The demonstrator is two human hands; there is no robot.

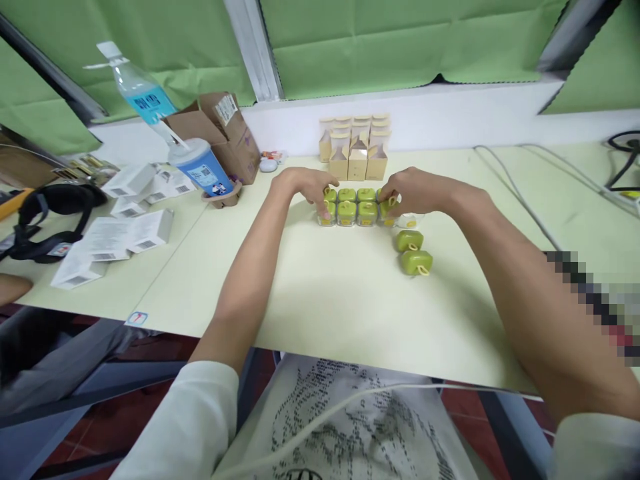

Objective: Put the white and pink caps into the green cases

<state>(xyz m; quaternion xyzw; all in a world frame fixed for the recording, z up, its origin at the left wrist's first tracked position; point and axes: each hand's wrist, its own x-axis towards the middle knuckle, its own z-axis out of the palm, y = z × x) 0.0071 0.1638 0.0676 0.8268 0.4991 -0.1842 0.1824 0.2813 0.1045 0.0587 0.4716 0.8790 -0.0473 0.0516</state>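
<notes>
Two rows of small clear containers with green lids [347, 212] stand packed together toward the back of the table. Around the left end of the rows are the thumb and fingers of my left hand [314, 187], pressed against the end containers. My right hand [411, 189] grips the right end, its bent fingers partly hiding the containers there. Beside that hand is a clear container without a green lid [409, 221], with something yellow in it. Two loose green lids with pale yellow loops, a far lid [410, 240] and a near lid [416, 262], lie closer to me.
Open beige cartons [357, 163] stand behind the rows against the wall. To the left are a blue cup [205, 175], a tilted bottle [145, 97], a brown cardboard box [233, 137], white boxes [107, 237] and black headphones [47, 217]. A white cable [520, 190] crosses the right side.
</notes>
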